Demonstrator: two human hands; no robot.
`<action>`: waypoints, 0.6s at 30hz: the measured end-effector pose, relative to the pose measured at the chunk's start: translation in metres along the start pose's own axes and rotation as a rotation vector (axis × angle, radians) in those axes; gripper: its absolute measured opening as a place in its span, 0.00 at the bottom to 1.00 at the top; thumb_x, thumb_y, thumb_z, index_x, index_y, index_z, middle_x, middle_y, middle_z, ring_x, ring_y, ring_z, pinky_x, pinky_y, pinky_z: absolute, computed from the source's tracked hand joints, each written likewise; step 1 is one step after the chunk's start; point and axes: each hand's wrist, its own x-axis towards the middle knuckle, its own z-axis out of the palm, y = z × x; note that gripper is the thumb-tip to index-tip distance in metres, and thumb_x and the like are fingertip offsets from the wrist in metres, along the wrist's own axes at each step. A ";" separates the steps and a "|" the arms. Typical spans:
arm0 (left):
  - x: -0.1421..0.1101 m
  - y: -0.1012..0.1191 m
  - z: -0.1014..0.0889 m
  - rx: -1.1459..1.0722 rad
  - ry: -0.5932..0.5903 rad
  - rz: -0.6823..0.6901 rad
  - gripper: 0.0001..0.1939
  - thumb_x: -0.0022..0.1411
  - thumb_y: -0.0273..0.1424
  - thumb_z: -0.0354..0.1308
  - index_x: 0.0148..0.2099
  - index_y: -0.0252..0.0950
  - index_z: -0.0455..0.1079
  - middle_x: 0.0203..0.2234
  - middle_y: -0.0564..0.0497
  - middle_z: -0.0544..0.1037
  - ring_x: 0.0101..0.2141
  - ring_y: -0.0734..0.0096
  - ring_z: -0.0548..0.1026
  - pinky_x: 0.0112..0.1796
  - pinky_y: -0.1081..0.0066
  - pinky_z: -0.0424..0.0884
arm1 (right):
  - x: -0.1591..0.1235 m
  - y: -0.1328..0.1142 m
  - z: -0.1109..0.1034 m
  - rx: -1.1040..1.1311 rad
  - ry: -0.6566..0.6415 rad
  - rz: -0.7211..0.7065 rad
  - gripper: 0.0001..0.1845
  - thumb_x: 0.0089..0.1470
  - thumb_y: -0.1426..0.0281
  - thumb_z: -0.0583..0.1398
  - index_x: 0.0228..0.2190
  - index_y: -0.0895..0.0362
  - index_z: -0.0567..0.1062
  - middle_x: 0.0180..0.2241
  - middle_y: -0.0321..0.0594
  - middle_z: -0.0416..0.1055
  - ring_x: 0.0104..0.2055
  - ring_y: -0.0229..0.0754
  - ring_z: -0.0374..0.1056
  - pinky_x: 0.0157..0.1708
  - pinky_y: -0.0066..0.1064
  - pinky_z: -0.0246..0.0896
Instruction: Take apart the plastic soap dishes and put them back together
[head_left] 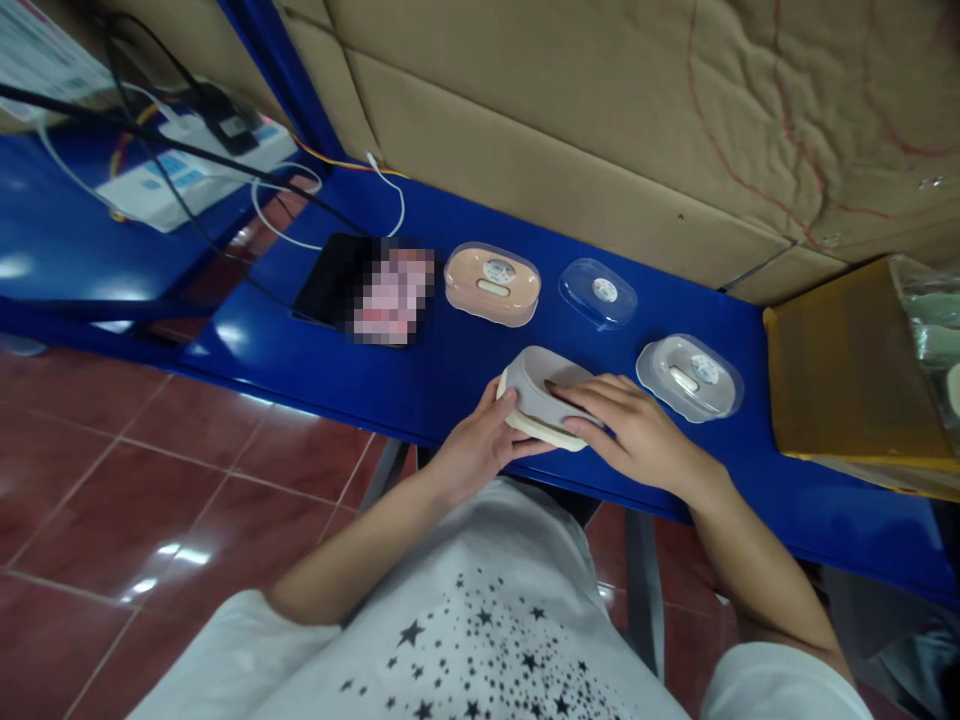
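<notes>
A pale grey and cream plastic box (551, 375), rounded like a soap box, is held tilted just over the front part of the blue table. My left hand (484, 440) grips its left end, thumb on the side and fingers under the cream rim. Closed on the right end is my right hand (637, 430), its fingers over the grey part and its thumb near the rim. Behind it lie a peach box with a clear lid (493, 285) and a separate clear lid (598, 293). A white box with a clear lid (690, 377) sits to the right.
On the blue table (277, 365), a dark device with a blurred screen (367, 290) lies left. A power strip (199, 170) with cables is farther left. An open carton (840, 370) with wrapped items stands right, and cardboard (562, 130) lines the back.
</notes>
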 end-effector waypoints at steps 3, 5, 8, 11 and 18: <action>-0.006 -0.002 -0.004 0.154 0.069 0.042 0.36 0.67 0.40 0.72 0.72 0.48 0.63 0.69 0.41 0.73 0.69 0.41 0.72 0.69 0.39 0.68 | 0.005 0.006 -0.004 -0.079 0.036 0.022 0.24 0.78 0.54 0.52 0.62 0.48 0.79 0.57 0.44 0.83 0.55 0.56 0.78 0.56 0.55 0.67; -0.011 -0.003 -0.006 0.263 0.100 0.131 0.45 0.62 0.35 0.76 0.75 0.50 0.60 0.74 0.43 0.68 0.74 0.45 0.64 0.73 0.45 0.62 | 0.010 0.012 -0.005 -0.154 0.061 0.038 0.25 0.78 0.53 0.51 0.60 0.51 0.80 0.56 0.46 0.84 0.54 0.57 0.77 0.56 0.54 0.65; -0.019 -0.002 -0.009 0.387 0.133 0.199 0.58 0.58 0.34 0.78 0.81 0.51 0.49 0.76 0.42 0.64 0.73 0.46 0.66 0.72 0.48 0.63 | 0.018 0.024 -0.003 -0.268 0.080 0.067 0.28 0.78 0.52 0.51 0.60 0.56 0.80 0.58 0.50 0.83 0.56 0.60 0.76 0.56 0.53 0.63; -0.026 0.001 -0.014 0.501 0.166 0.193 0.63 0.57 0.34 0.79 0.82 0.54 0.44 0.75 0.41 0.64 0.67 0.45 0.73 0.67 0.47 0.71 | 0.027 0.040 0.003 -0.356 0.080 0.099 0.29 0.77 0.54 0.52 0.61 0.60 0.79 0.61 0.54 0.80 0.59 0.63 0.74 0.57 0.54 0.62; -0.039 0.013 -0.024 0.840 0.213 0.220 0.56 0.55 0.34 0.79 0.80 0.50 0.58 0.46 0.47 0.84 0.36 0.58 0.82 0.50 0.53 0.81 | 0.045 0.041 0.001 -0.394 0.069 0.108 0.27 0.76 0.57 0.53 0.63 0.58 0.77 0.65 0.56 0.76 0.64 0.65 0.70 0.61 0.57 0.59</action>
